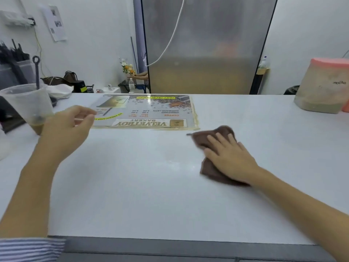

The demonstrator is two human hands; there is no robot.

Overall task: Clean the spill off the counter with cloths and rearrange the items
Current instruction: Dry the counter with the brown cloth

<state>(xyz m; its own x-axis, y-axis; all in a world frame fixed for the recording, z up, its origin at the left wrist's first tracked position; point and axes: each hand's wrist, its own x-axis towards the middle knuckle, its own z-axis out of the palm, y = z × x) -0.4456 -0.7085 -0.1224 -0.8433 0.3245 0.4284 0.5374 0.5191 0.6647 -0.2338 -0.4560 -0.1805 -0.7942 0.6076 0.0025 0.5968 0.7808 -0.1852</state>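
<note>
Right hand (229,157) flat on brown cloth (213,137), mid-counter (132,186); left hand (69,127) loosely curled, empty, beside cup (28,104) at left edge. Risk: knocked cup, fresh spill.

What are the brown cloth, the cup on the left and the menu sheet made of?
The brown cloth looks like soft, fuzzy towelling, bunched in folds under the right hand. The cup seems to be clear plastic: you can see through its wall. The menu sheet looks like printed paper, probably laminated, given its glossy, flat face.
</note>
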